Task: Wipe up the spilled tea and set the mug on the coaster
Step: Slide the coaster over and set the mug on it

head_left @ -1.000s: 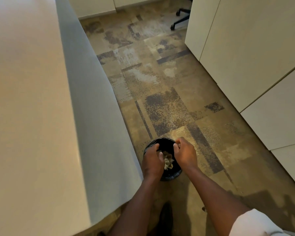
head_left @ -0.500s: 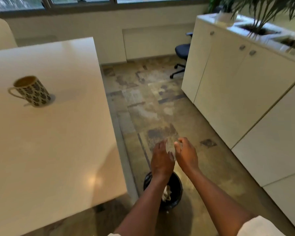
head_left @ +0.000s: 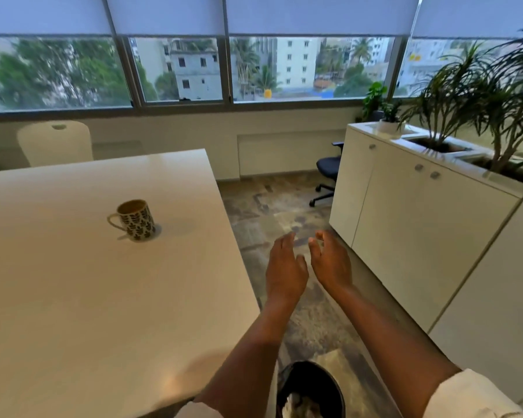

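A cream mug with a dark leaf pattern [head_left: 135,220] stands upright on a pale round coaster [head_left: 157,230] on the white table [head_left: 88,297], handle to the left. Both my hands hang in the air to the right of the table, over the floor. My left hand [head_left: 286,273] and my right hand [head_left: 331,262] are side by side, fingers apart, holding nothing. A black waste bin [head_left: 310,384] with crumpled tissue inside [head_left: 299,402] stands on the floor below my forearms. No spill is visible on the table top.
White cabinets [head_left: 420,236] with planters and plants [head_left: 480,116] run along the right. A white chair [head_left: 56,143] stands behind the table, a dark office chair [head_left: 328,173] by the window wall. A patterned floor strip [head_left: 269,212] lies between table and cabinets.
My hands have lifted away from the bin, leaving the crumpled tissue inside. My view has risen from the floor to the table, mug and windows.
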`<move>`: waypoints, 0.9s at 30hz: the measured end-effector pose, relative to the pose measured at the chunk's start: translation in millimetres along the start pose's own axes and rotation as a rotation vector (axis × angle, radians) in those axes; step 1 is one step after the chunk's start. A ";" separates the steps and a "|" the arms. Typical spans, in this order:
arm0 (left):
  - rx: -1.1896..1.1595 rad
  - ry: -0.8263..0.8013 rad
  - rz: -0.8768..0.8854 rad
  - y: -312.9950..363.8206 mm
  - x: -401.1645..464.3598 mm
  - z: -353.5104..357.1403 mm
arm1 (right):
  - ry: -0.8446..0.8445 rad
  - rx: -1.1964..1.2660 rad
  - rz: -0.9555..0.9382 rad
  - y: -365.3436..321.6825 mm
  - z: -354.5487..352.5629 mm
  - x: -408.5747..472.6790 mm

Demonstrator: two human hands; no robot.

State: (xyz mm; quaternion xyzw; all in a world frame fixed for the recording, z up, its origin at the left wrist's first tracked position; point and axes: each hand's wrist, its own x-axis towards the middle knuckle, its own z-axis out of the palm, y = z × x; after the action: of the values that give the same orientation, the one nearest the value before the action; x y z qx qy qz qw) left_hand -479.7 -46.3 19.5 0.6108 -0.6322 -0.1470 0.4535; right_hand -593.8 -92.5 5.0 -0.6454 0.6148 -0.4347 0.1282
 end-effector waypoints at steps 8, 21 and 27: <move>0.054 0.098 0.035 -44.7 17.2 -111.7 | -0.042 0.073 -0.125 -106.7 38.1 -2.5; 0.190 0.228 -0.026 -168.4 2.1 -309.1 | -0.112 0.142 -0.228 -252.0 164.7 -52.9; 0.254 0.257 -0.069 -231.9 -16.5 -384.6 | -0.211 0.188 -0.293 -313.7 225.6 -88.7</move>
State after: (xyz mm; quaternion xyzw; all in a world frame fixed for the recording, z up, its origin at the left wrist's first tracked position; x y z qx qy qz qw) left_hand -44.6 61.3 51.2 0.6983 -0.5612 -0.0020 0.4443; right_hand -205.7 -29.3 55.9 -0.7553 0.4543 -0.4339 0.1870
